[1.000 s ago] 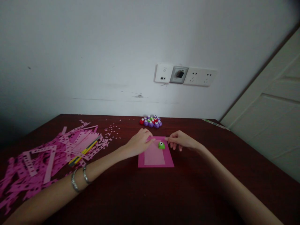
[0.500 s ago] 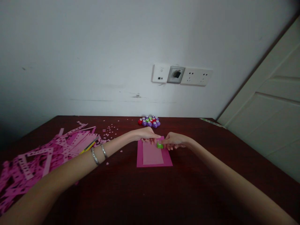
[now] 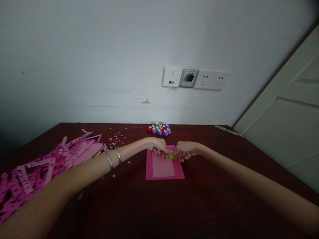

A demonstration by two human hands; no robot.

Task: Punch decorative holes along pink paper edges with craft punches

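A small green paper punch point(image 3: 171, 156) is gripped between my two hands over the right side of the pink paper. My left hand point(image 3: 159, 147) is closed, its thumb pressed on top of the punch and its other fingers curled by the sheet. From the right, my right hand point(image 3: 184, 151) is also closed on the punch, with its thumb meeting the left one. Beneath lie a light pink sheet point(image 3: 163, 167) and a larger deep pink sheet point(image 3: 179, 176). Whether paper sits in the punch's slot is hidden by my fingers.
Several purple, red and green punches point(image 3: 159, 129) stand clustered at the back of the dark table point(image 3: 159, 205). Punched pink paper strips point(image 3: 37, 172) pile up on the left, with small cut-outs point(image 3: 116, 139) scattered beside them. A wall point(image 3: 99, 66) borders the rear.
My left hand has shifted slightly right, bringing its thumb onto the green punch beside the right thumb. The punch is more covered now. The view has moved slightly.
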